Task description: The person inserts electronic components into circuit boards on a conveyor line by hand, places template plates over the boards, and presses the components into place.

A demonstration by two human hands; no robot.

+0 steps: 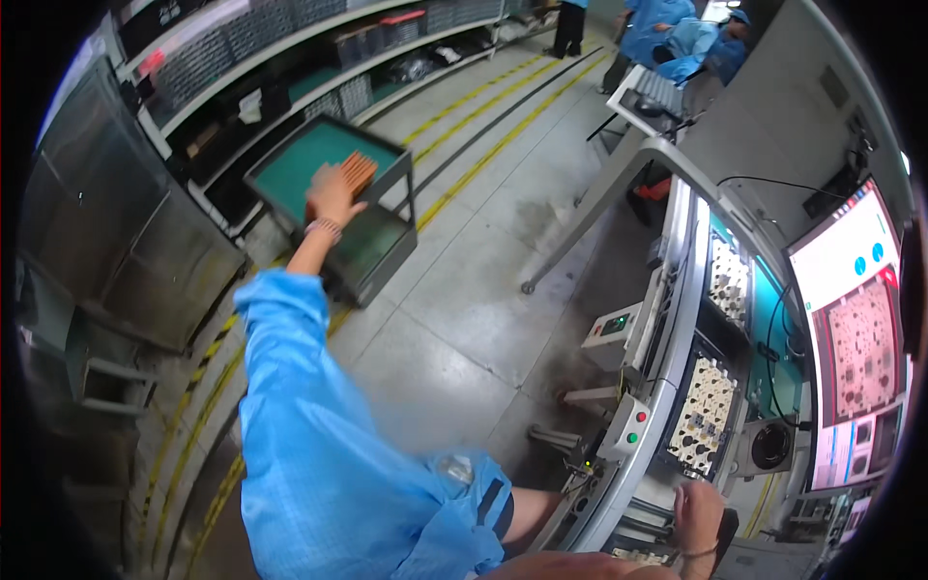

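Note:
My left arm, in a blue sleeve, stretches out to a dark-framed cart (280, 184) with a green top. There my left hand (333, 200) is closed around the near end of an orange-brown ribbed block (358, 172), its thumb sticking out to the right. The palm and fingers cover part of the block. At the lower right my right hand (698, 519) has its fingers curled beside the conveyor, just below a dark-framed tray (704, 418) of cream-coloured parts. Whatever those fingers hold, if anything, is hidden.
A similar tray (729, 280) sits farther along the conveyor (650, 406). A button box (631, 428) is on its near side, and a lit monitor (855, 338) stands at the right. Loaded shelves (290, 92), a metal cabinet (106, 203) and people in blue (677, 39) are beyond.

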